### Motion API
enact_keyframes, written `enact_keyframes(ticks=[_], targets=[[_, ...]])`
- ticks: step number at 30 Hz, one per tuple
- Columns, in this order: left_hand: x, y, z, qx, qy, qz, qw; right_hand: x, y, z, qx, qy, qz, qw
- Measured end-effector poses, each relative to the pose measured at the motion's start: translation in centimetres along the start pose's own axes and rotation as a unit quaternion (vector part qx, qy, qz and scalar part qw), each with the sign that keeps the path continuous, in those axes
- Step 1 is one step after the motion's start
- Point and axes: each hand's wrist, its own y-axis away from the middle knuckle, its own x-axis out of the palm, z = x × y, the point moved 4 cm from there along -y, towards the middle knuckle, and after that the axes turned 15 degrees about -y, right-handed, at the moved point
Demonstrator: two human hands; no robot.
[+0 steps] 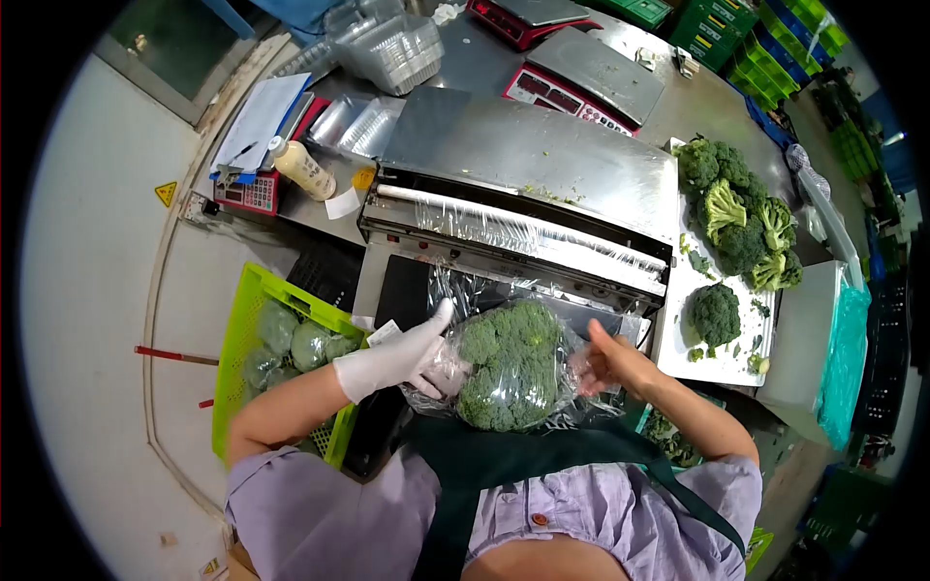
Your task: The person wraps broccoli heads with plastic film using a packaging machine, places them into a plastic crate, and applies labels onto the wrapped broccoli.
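Note:
A large head of broccoli (511, 363) covered in clear plastic film is held between my two hands, close to the front of my apron. My left hand (407, 363), in a white glove, grips its left side, thumb pointing up and fingers partly under the film. On the opposite side my bare right hand (608, 363) holds the wrapped head, its thumb raised and its fingertips partly hidden by film. Loose film bunches around the broccoli. Just beyond it stands the wrapping machine (528, 145) with a film roll (523, 232) across its front.
Wrapped vegetables lie in a green crate (254, 290) at left. Unwrapped broccoli heads (741, 208) sit on a white tray (678, 329) at right. Farther back are a bottle (302, 169), a clipboard (260, 121), clear plastic containers (383, 48) and red scales (567, 97).

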Motion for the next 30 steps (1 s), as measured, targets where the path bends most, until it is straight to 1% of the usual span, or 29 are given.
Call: enact_keyframes(ticks=[1, 4, 5, 7, 8, 9, 10, 11, 12, 13, 14, 16, 17, 18, 19, 20, 21, 22, 23, 24, 25, 27, 28, 29, 30], targets=[[0.1, 0.8, 0.5, -0.005, 0.001, 0.002, 1.0, 0.0, 1.0, -0.4, 0.003, -0.092, -0.008, 0.996], [1.4, 4.7, -0.5, 0.021, -0.086, -0.062, 0.994, 1.3, 3.2, -0.4, -0.087, -0.044, -0.02, 0.995], [1.8, 5.0, -0.5, 0.06, -0.067, -0.09, 0.992, 1.3, 3.3, -0.9, -0.085, -0.019, -0.042, 0.995], [2.8, 5.8, -0.7, 0.095, -0.11, -0.135, 0.98, 0.8, 3.8, -1.1, -0.156, 0.084, -0.1, 0.979], [3.0, 6.3, -0.8, 0.079, -0.11, -0.178, 0.975, 0.5, 3.7, -1.2, -0.167, 0.071, -0.117, 0.976], [3.0, 6.0, -0.3, 0.075, -0.11, -0.179, 0.975, 0.1, 3.3, -1.5, -0.179, 0.059, -0.133, 0.973], [2.5, 5.6, 0.3, 0.085, -0.092, -0.22, 0.967, -0.2, 2.7, -1.8, -0.244, 0.053, -0.156, 0.956], [2.0, 5.4, 0.7, 0.096, -0.075, -0.262, 0.957, -0.8, 2.4, -2.2, -0.239, 0.026, -0.184, 0.953], [1.8, 5.5, 1.0, 0.116, -0.035, -0.284, 0.951, -1.2, 2.4, -2.3, -0.244, -0.007, -0.198, 0.949], [1.1, 5.2, 2.1, 0.13, -0.027, -0.305, 0.943, -1.7, 2.4, -2.4, -0.248, -0.04, -0.212, 0.944], [0.3, 4.9, 3.5, 0.126, 0.0, -0.319, 0.939, -2.8, 2.1, -2.9, -0.289, -0.049, -0.227, 0.929], [-1.1, 4.7, 5.9, 0.101, 0.059, -0.328, 0.937, -4.4, 1.3, -4.2, -0.287, -0.04, -0.249, 0.924], [-1.0, 4.1, 6.5, 0.098, 0.061, -0.33, 0.937, -4.7, 0.9, -4.6, -0.28, -0.031, -0.258, 0.924], [-1.2, 4.0, 6.4, 0.167, -0.047, -0.42, 0.891, -4.8, 0.0, -5.0, -0.279, -0.03, -0.255, 0.925], [-1.0, 3.8, 6.4, 0.229, -0.153, -0.498, 0.822, -4.8, -0.4, -5.0, -0.327, 0.078, -0.292, 0.896], [-1.3, 2.9, 7.3, 0.213, -0.172, -0.528, 0.804, -4.6, -0.7, -5.0, -0.371, 0.185, -0.323, 0.851], [-1.5, 1.6, 7.9, 0.213, -0.17, -0.531, 0.802, -4.1, -1.3, -5.2, -0.365, 0.269, -0.343, 0.823], [-1.0, 0.2, 7.9, 0.186, -0.342, -0.535, 0.749, -3.1, -1.4, -4.9, -0.391, 0.342, -0.349, 0.78], [-0.2, -0.9, 7.5, 0.152, -0.504, -0.522, 0.671, -2.0, -1.7, -4.6, -0.415, 0.41, -0.354, 0.731], [0.4, -2.1, 7.4, 0.129, -0.481, -0.511, 0.7, -1.3, -2.4, -4.8, -0.433, 0.457, -0.354, 0.692], [1.3, -3.4, 6.8, 0.109, -0.458, -0.5, 0.727, -0.6, -2.9, -4.9, -0.444, 0.479, -0.346, 0.673], [2.9, -6.1, 5.3, 0.165, -0.49, -0.498, 0.696, 1.3, -4.1, -5.3, -0.45, 0.477, -0.312, 0.688], [3.6, -5.8, 3.9, 0.195, -0.491, -0.501, 0.685, 1.9, -4.9, -5.9, -0.474, 0.477, -0.295, 0.678], [3.3, -6.4, 4.2, 0.2, -0.491, -0.505, 0.681, 2.7, -5.4, -5.9, -0.5, 0.477, -0.28, 0.666], [3.4, -7.1, 5.1, 0.269, -0.43, -0.514, 0.692, 3.1, -6.0, -5.7, -0.485, 0.481, -0.257, 0.683]])
